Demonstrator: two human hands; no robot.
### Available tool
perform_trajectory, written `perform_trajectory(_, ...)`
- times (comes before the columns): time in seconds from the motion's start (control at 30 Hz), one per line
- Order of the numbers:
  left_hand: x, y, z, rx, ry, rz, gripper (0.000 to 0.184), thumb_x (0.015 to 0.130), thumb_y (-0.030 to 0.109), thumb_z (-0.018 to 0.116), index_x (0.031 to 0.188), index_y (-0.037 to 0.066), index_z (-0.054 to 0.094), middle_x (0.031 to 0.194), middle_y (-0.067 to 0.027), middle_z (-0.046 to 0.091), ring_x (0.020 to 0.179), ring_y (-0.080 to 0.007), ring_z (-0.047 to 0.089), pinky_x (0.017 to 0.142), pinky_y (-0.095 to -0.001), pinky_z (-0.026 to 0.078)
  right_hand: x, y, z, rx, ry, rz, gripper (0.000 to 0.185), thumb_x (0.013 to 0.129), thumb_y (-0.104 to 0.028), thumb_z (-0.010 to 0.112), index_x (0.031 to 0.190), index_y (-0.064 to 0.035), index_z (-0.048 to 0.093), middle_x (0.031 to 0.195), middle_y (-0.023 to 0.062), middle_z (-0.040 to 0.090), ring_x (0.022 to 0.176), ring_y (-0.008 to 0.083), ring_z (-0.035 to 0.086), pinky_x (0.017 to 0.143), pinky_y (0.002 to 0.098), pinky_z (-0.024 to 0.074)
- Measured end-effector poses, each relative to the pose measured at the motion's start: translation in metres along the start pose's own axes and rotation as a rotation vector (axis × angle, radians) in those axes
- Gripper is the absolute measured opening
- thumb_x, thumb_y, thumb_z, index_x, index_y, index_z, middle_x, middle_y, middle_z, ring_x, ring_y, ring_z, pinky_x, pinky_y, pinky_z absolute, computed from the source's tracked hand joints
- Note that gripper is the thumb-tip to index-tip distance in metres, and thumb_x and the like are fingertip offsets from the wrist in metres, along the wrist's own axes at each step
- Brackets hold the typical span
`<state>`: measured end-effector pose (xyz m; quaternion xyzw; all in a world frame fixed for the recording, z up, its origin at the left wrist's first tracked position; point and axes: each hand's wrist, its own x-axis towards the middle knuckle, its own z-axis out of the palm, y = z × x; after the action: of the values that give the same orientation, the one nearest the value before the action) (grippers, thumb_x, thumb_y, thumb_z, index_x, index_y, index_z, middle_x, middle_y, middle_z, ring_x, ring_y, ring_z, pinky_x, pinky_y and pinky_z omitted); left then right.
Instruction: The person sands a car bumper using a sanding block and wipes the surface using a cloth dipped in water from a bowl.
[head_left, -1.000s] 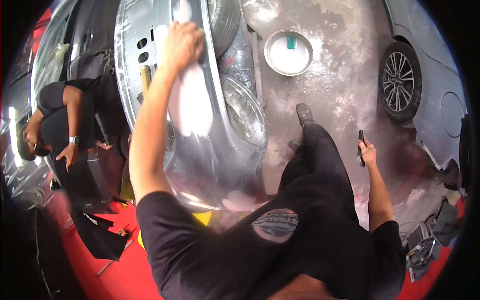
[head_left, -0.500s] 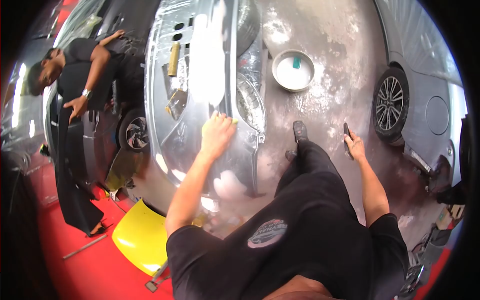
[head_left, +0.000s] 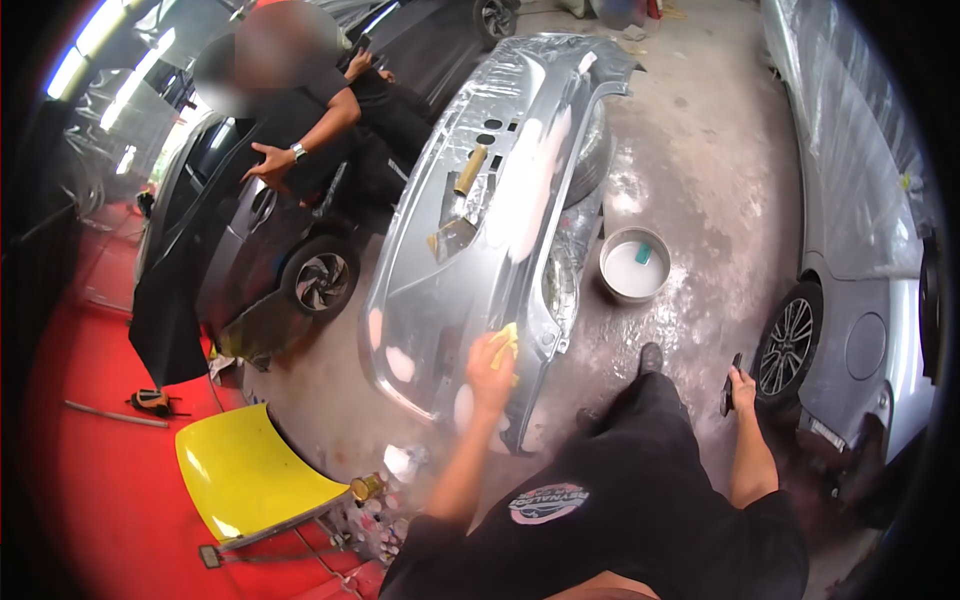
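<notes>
A silver car bumper [head_left: 440, 290] with pale, smooth patches lies before me, partly wrapped in clear film. On its near end is my left hand [head_left: 488, 362], closed round a folded yellow sheet [head_left: 508, 345] that sticks out past the fingers; whether it is cloth or abrasive paper I cannot tell. Low at my right side, my right hand [head_left: 742, 388] grips a dark, flat, elongated object [head_left: 728, 390], touching nothing else. A round bucket [head_left: 606, 268] on the floor beyond the bumper's edge holds cloudy whitish liquid and a green block [head_left: 643, 254].
A grey car [head_left: 850, 290] stands along the right. On the left a person in black [head_left: 300, 130] is beside a dark car [head_left: 250, 240]. A yellow body panel [head_left: 250, 475] sits low left over red floor, near a tape measure [head_left: 152, 403]. The concrete floor [head_left: 690, 150] looks wet near the bucket.
My view has shifted, so the bumper sits slanted and lower. My left hand remains at its near end, with more of the yellow sheet showing. The right hand still grips the dark object.
</notes>
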<state>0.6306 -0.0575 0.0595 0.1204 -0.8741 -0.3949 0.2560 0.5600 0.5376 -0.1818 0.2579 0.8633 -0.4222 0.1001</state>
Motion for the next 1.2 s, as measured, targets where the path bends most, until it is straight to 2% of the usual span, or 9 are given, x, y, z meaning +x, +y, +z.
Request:
perform_trajectory(0.17,0.005,0.033,0.072,-0.191,-0.077,-0.232,0.027,0.095,0.009,0.074,0.118,-0.005,0.077,0.121,-0.0175,0.075,0.110,-0.0275,0.072,0.099,-0.0381,0.055,0.063,-0.093,0.004,0.352,-0.156,0.103,0.071,0.100,-0.050,0.076,0.149,0.0004,0.066,0.109,0.0065,0.074,0.090,0.0205,0.069,0.072,0.0380,0.0558)
perform_trajectory(0.33,0.041,0.025,0.212,-0.303,-0.256,-0.495,0.025,0.102,0.018,0.075,0.120,0.001,0.079,0.101,-0.0075,0.077,0.084,-0.0120,0.071,0.072,-0.0279,0.056,0.160,-0.120,0.051,0.437,-0.378,0.011,0.074,0.103,-0.043,0.074,0.158,0.0020,0.055,0.122,0.0073,0.073,0.101,0.0146,0.066,0.090,0.0316,0.0534)
perform_trajectory(0.4,0.061,0.049,0.258,-0.482,-0.397,-0.780,0.026,0.104,0.023,0.075,0.119,0.002,0.080,0.093,-0.0055,0.076,0.074,-0.0100,0.068,0.061,-0.0244,0.052,0.147,-0.198,0.034,0.513,-0.557,0.068,0.082,0.102,-0.035,0.076,0.161,0.0118,0.045,0.146,0.0153,0.068,0.129,0.0196,0.063,0.114,0.0294,0.0445)
perform_trajectory(0.63,0.098,0.096,0.378,-0.736,-0.443,-1.074,0.051,0.108,0.037,0.072,0.145,0.004,0.063,0.107,-0.0061,0.073,0.078,-0.0138,0.070,0.065,-0.0319,0.064,0.180,-0.306,0.049,0.321,-0.965,-0.143,0.072,0.103,-0.029,0.073,0.163,0.0018,0.048,0.141,0.0124,0.069,0.126,0.0195,0.063,0.110,0.0319,0.0472)
perform_trajectory(0.83,0.109,0.081,0.402,-0.824,-0.482,-1.270,0.061,0.108,0.040,0.072,0.155,0.005,0.054,0.107,-0.0068,0.070,0.078,-0.0170,0.071,0.064,-0.0342,0.065,0.177,-0.317,0.061,0.137,-1.075,-0.299,0.066,0.105,-0.038,0.069,0.157,-0.0003,0.056,0.118,0.0184,0.066,0.117,0.0292,0.064,0.105,0.0363,0.0498)
perform_trajectory(1.0,0.094,0.022,0.444,-0.715,-0.602,-1.341,0.050,0.105,0.038,0.077,0.138,0.003,0.062,0.106,-0.0081,0.071,0.080,-0.0186,0.073,0.064,-0.0360,0.066,0.222,-0.257,0.110,0.373,-1.112,-0.302,0.037,0.108,-0.035,0.069,0.120,-0.0010,0.073,0.089,0.0006,0.069,0.089,0.0117,0.063,0.082,0.0329,0.0536)
perform_trajectory(1.07,0.081,-0.008,0.486,-0.814,-0.518,-1.389,0.045,0.104,0.036,0.076,0.135,0.005,0.063,0.106,-0.0066,0.070,0.081,-0.0176,0.071,0.064,-0.0361,0.065,0.263,-0.248,0.126,0.324,-1.071,0.068,0.037,0.108,-0.043,0.069,0.094,-0.0092,0.064,0.083,0.0025,0.068,0.071,0.0128,0.065,0.063,0.0328,0.0551)
perform_trajectory(1.17,0.065,-0.083,0.555,-0.814,-0.495,-1.490,0.038,0.104,0.029,0.075,0.134,0.009,0.064,0.108,-0.0063,0.066,0.082,-0.0193,0.069,0.063,-0.0415,0.065,0.324,-0.177,0.205,0.516,-0.770,0.379,0.052,0.107,-0.053,0.066,0.127,-0.0051,0.067,0.096,0.0060,0.071,0.076,0.0164,0.069,0.062,0.0340,0.0576)
perform_trajectory(1.2,0.062,-0.107,0.576,-0.764,-0.472,-1.492,0.036,0.103,0.026,0.075,0.134,0.011,0.064,0.108,-0.0065,0.064,0.082,-0.0204,0.068,0.064,-0.0434,0.065,0.347,-0.131,0.248,0.425,-0.745,0.352,0.063,0.108,-0.054,0.065,0.143,-0.0015,0.063,0.113,0.0085,0.073,0.098,0.0187,0.071,0.080,0.0352,0.0601)
